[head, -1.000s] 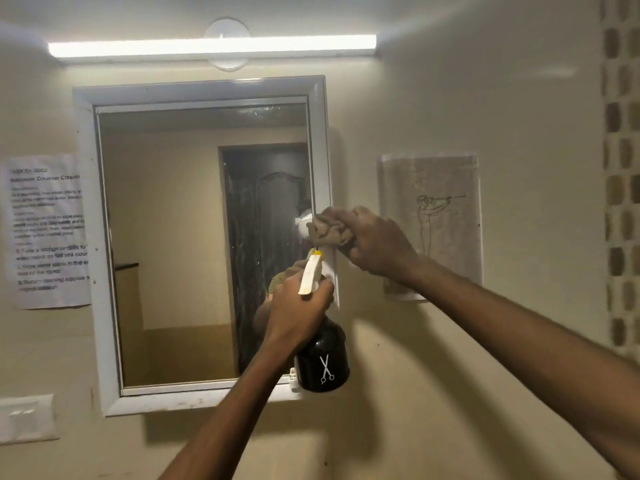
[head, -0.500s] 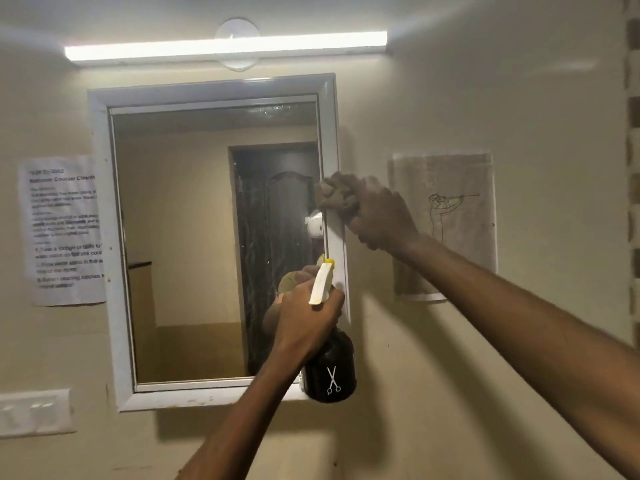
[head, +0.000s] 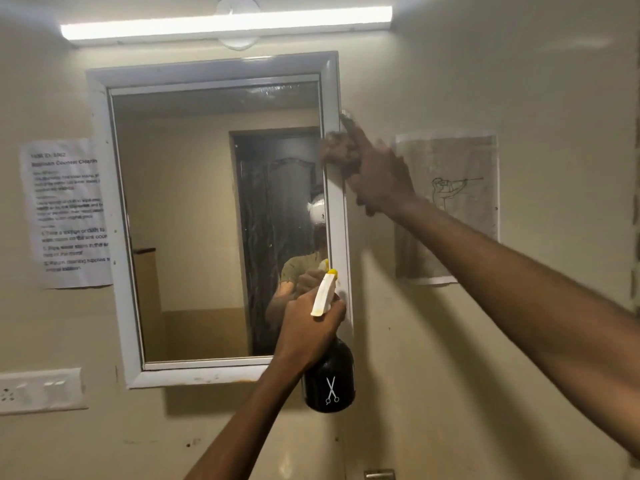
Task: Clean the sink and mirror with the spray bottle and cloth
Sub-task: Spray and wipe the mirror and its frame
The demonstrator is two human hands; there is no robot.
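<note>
Brown cloth (head: 341, 150) is bunched in my right hand (head: 375, 181) and pressed on the mirror (head: 194, 220) frame's right edge, upper part, while my left hand (head: 308, 327) is wrapped round the neck of the black spray bottle (head: 329, 379) by the frame's lower right corner.

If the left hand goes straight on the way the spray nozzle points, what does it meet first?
Probably the mirror's white frame, near its lower right side; the left hand holds the spray bottle close before it, though depth is unclear.
</note>
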